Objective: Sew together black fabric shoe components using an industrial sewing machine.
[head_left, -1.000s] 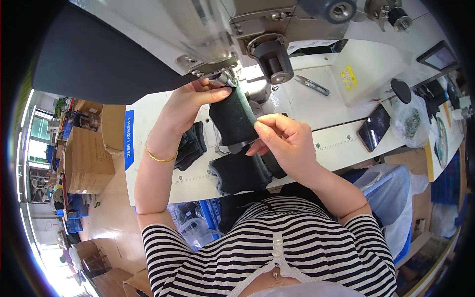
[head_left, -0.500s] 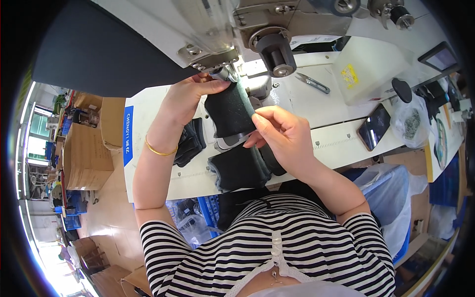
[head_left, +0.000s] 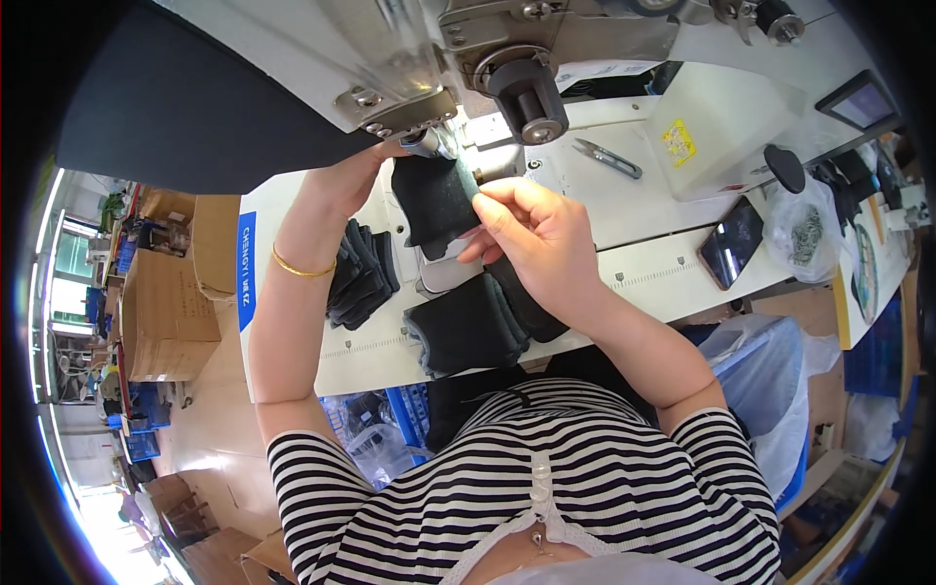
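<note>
A black fabric piece with a grey-green fuzzy edge lies under the needle area of the sewing machine. My right hand pinches its right edge between thumb and forefinger. My left hand reaches in at the far left side of the piece; its fingers are hidden behind the machine head. A stack of black fabric pieces lies beside my left forearm. Nearer to me, another pile of black pieces with grey edges rests at the table's front edge.
Thread snips lie on the white table right of the machine. Farther right are a phone and a clear plastic bag. A lined blue bin stands below, and cardboard boxes stand at left.
My left hand has slid farther in behind the machine head, hiding its fingers. The fabric has shifted a little away from me, with my right hand still on its edge.
</note>
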